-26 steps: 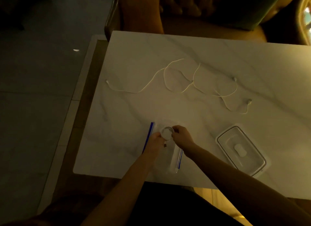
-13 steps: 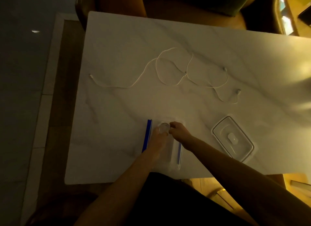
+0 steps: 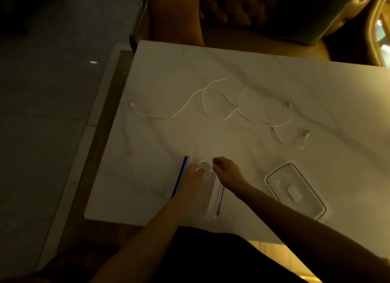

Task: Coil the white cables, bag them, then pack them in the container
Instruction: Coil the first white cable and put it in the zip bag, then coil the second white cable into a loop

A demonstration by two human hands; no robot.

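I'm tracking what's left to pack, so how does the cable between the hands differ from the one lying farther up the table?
The coiled cable is wound into a small ring; the loose cable sprawls in wide loops. The coiled cable sits at the left hand and right hand, over the clear bag; the loose cable lies untouched on the bare table. Both are thin and white, and neither is in the container.

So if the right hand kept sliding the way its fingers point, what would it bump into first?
The right hand points left toward the coiled cable held by the left hand over the bag. It would likely meet that coil first, though depth is unclear.
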